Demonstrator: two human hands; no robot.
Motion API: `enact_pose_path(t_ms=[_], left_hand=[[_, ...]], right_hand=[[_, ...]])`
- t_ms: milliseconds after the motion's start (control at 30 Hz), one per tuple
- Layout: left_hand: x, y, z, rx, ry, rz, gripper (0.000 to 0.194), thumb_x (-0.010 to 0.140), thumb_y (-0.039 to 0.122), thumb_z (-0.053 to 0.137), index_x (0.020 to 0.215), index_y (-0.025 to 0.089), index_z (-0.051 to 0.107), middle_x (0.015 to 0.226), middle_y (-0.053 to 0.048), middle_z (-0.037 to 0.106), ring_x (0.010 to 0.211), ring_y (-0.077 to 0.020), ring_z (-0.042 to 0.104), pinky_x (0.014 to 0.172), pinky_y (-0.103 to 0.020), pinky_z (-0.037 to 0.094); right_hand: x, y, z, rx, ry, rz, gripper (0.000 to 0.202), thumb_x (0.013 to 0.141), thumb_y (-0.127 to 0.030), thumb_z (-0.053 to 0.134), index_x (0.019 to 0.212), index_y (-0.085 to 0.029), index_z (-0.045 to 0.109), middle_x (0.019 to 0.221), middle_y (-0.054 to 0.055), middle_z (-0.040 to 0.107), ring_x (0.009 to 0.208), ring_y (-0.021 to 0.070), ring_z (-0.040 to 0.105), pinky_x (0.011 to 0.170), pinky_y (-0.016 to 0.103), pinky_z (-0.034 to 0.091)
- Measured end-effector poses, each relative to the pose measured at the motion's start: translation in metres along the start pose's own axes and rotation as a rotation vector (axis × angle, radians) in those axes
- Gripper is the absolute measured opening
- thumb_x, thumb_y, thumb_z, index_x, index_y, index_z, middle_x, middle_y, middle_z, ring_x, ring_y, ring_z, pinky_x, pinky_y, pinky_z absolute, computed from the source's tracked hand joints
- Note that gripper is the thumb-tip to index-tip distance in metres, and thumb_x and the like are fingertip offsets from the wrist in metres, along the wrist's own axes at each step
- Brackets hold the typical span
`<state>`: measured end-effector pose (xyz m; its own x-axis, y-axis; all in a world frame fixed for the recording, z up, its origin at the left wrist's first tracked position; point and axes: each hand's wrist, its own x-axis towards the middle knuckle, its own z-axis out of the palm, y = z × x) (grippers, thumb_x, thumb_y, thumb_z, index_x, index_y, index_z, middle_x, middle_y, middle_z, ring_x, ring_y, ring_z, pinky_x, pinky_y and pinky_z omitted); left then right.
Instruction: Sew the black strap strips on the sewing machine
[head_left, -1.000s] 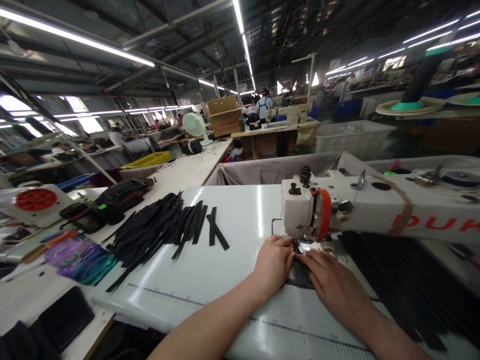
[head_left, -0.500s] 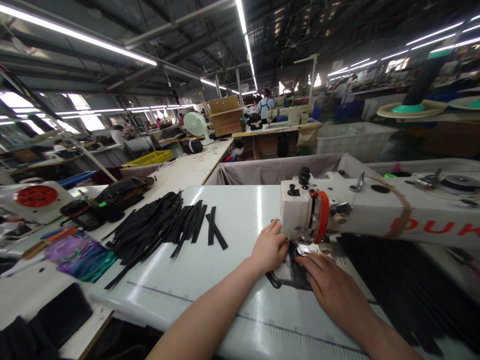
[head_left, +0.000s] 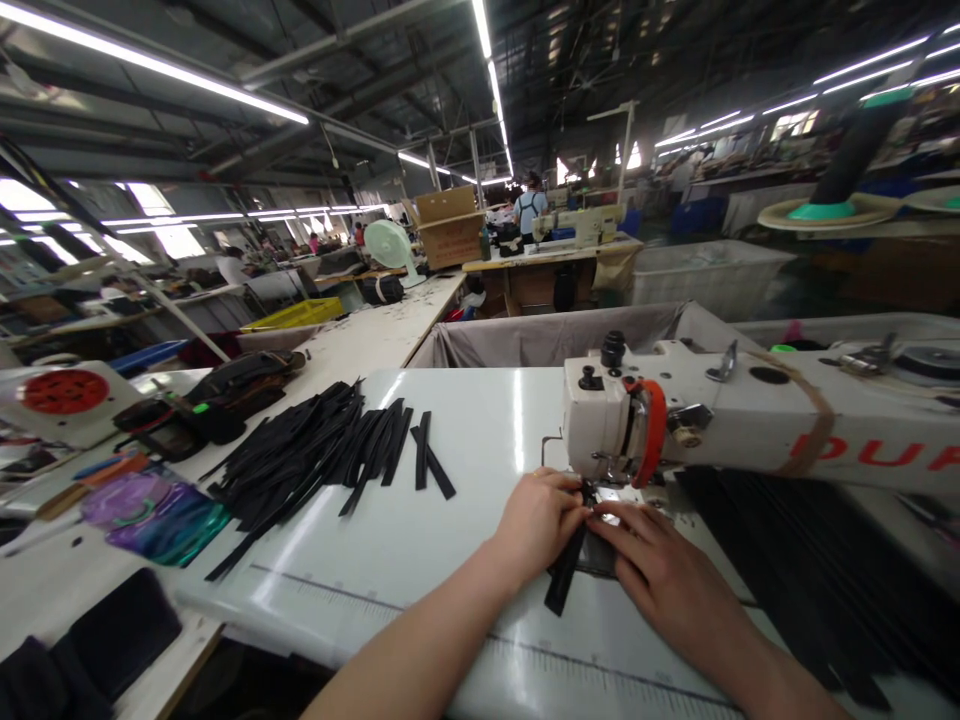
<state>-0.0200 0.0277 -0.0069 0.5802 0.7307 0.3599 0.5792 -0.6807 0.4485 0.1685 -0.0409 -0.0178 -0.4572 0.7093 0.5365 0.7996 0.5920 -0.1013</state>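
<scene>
A white sewing machine (head_left: 720,410) stands at the right, its needle area partly hidden by my fingers. My left hand (head_left: 536,525) is closed, pinching a black fabric strip (head_left: 566,575) just in front of the presser foot. From under those fingers the strip's free end slants toward me across the machine bed. My right hand (head_left: 664,560) is also closed at the needle area, its thumb and fingertips on the strip's upper end, nearly touching my left fingers. How far the strip reaches under the foot is hidden.
Loose black strips (head_left: 300,450) lie piled left of the machine, two crossed strips (head_left: 429,455) beside them. Long black strips (head_left: 817,580) lie under the machine arm. Farther left are a purple-teal pouch (head_left: 154,510) and a dark phone-like slab (head_left: 124,635). A fabric-lined bin (head_left: 555,338) borders the table's back.
My left hand has drawn slightly toward me, beside my right fingertips. The black strip's end now shows slanting out below my left hand. My right hand has hardly moved.
</scene>
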Motion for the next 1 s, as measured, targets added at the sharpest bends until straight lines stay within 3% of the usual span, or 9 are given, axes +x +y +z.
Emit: enact_pose_path(t_ms=[200, 300, 433, 633, 767, 1000], left_hand=[[-0.01, 0.009, -0.008, -0.012, -0.122, 0.146, 0.018, 0.09, 0.019, 0.059, 0.075, 0.017, 0.07, 0.09, -0.005, 0.072, 0.099, -0.0188, 0.064, 0.094, -0.029, 0.049], [-0.011, 0.016, -0.01, 0.07, -0.199, 0.162, 0.022, 0.09, 0.016, 0.057, 0.07, 0.016, 0.065, 0.079, -0.004, 0.069, 0.089, -0.0174, 0.064, 0.096, -0.028, 0.048], [-0.012, 0.021, -0.012, 0.067, -0.264, 0.164, 0.017, 0.089, 0.015, 0.059, 0.073, 0.016, 0.065, 0.082, -0.003, 0.068, 0.09, -0.0163, 0.063, 0.098, -0.027, 0.046], [-0.012, 0.015, -0.011, -0.012, -0.142, 0.026, 0.007, 0.087, 0.024, 0.064, 0.084, 0.018, 0.066, 0.092, -0.004, 0.069, 0.095, -0.0203, 0.062, 0.091, -0.031, 0.05], [-0.01, 0.012, -0.01, -0.059, -0.213, 0.115, 0.017, 0.089, 0.024, 0.062, 0.073, 0.019, 0.063, 0.085, -0.003, 0.066, 0.096, -0.019, 0.062, 0.094, -0.03, 0.048], [-0.011, 0.014, -0.006, 0.002, -0.214, 0.127, 0.01, 0.088, 0.02, 0.062, 0.078, 0.017, 0.061, 0.09, -0.005, 0.065, 0.102, -0.0199, 0.059, 0.1, -0.031, 0.046]], right_hand=[[0.002, -0.002, -0.005, 0.134, -0.035, 0.009, 0.023, 0.088, -0.011, 0.049, 0.103, -0.022, 0.061, 0.107, 0.007, 0.065, 0.1, 0.0239, 0.061, 0.083, 0.041, 0.056], [0.002, -0.003, -0.005, 0.182, -0.062, 0.035, 0.019, 0.089, -0.011, 0.049, 0.101, -0.022, 0.059, 0.102, 0.006, 0.066, 0.097, 0.0226, 0.061, 0.082, 0.039, 0.056], [-0.001, -0.001, -0.004, 0.179, -0.014, 0.05, 0.017, 0.09, -0.015, 0.051, 0.103, -0.022, 0.059, 0.106, 0.008, 0.065, 0.101, 0.0233, 0.061, 0.085, 0.04, 0.055], [-0.002, 0.002, -0.005, 0.154, 0.027, 0.023, 0.018, 0.089, -0.016, 0.051, 0.1, -0.023, 0.063, 0.106, 0.006, 0.068, 0.098, 0.0218, 0.064, 0.084, 0.037, 0.056], [-0.002, 0.002, -0.006, 0.142, 0.039, 0.004, 0.017, 0.089, -0.017, 0.052, 0.098, -0.023, 0.065, 0.104, 0.006, 0.069, 0.096, 0.0216, 0.065, 0.082, 0.036, 0.057], [-0.004, 0.003, -0.004, 0.146, 0.016, 0.035, 0.017, 0.09, -0.019, 0.051, 0.099, -0.022, 0.065, 0.105, 0.007, 0.068, 0.097, 0.0215, 0.064, 0.083, 0.036, 0.056]])
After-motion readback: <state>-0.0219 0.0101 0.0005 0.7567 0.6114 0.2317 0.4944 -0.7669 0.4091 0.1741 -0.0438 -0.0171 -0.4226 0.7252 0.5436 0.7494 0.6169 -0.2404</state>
